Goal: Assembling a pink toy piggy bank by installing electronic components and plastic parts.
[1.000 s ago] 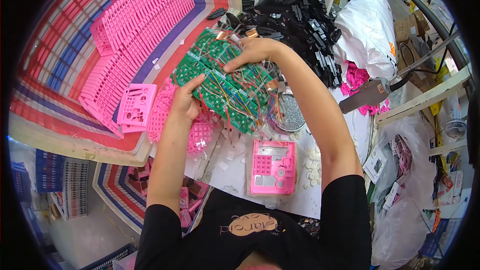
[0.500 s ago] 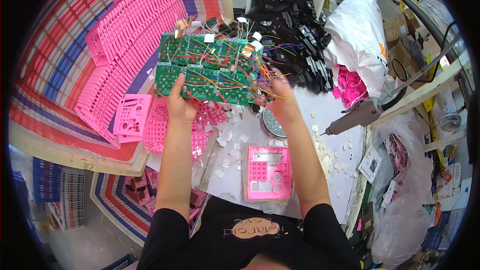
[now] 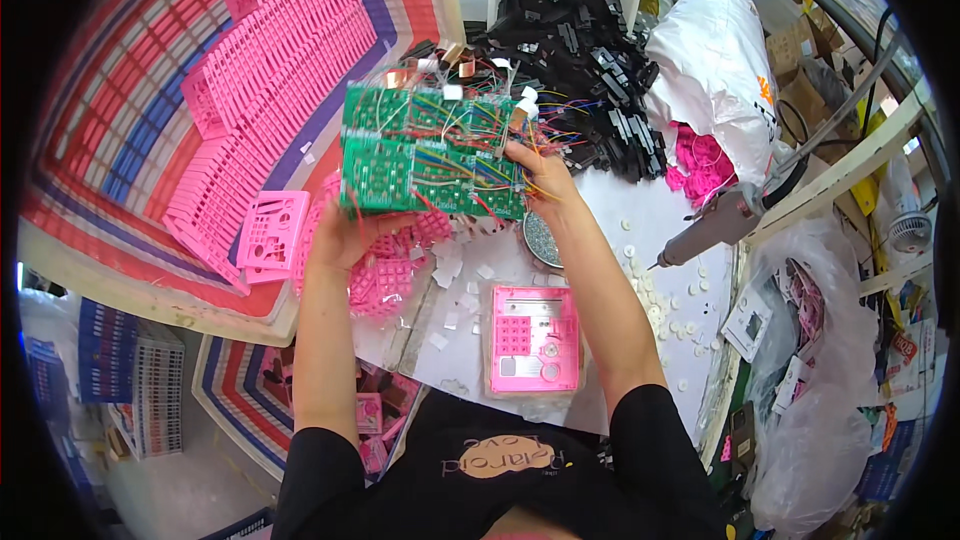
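I hold a green circuit board panel (image 3: 430, 170) up over the table, with red, yellow and blue wires and small white connectors along its top. My right hand (image 3: 543, 178) grips its right end, thumb on top. Under its lower left corner is my left hand (image 3: 345, 237), holding the panel from below, with most of its fingers hidden. Behind my left hand lies a clear bag of pink keypad pieces (image 3: 385, 280). A pink plastic casing (image 3: 535, 340) with square openings rests on the table, in front of my body.
Rows of pink panels (image 3: 290, 70) fill a striped crate at left. Black plastic parts (image 3: 580, 40) are heaped at the back. An electric screwdriver (image 3: 710, 228) points in from the right, near scattered white discs (image 3: 655, 290). A round tin (image 3: 540, 240) holds small metal pieces.
The panel has shifted slightly right and tilted. My left hand has slid down under its lower left corner, and my right thumb now lies over its right end.
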`<act>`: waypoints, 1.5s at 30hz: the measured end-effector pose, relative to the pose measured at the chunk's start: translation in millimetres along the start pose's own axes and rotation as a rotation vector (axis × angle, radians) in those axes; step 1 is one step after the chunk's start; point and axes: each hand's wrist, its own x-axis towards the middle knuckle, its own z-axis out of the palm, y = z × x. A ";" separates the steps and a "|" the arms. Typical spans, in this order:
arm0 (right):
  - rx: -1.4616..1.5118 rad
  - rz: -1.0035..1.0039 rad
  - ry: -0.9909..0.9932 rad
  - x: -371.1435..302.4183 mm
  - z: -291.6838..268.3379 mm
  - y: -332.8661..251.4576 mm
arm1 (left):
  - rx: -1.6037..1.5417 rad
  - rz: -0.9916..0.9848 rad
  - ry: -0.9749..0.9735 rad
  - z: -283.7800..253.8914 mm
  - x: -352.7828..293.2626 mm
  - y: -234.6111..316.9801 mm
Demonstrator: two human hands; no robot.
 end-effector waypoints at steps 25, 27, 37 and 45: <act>-1.280 -0.413 0.435 79.7 -18.9 23.8 | 1.375 0.309 0.920 -71.2 126.8 -53.7; -1.352 -0.436 0.491 83.4 -26.5 26.2 | 1.386 0.285 0.933 -64.2 129.6 -53.2; -1.249 -0.288 0.525 94.0 -41.6 16.2 | 1.413 0.313 0.900 -66.1 149.5 -77.9; -1.524 -0.099 0.180 87.8 -53.3 15.3 | 1.431 0.256 0.898 -76.6 151.1 -70.7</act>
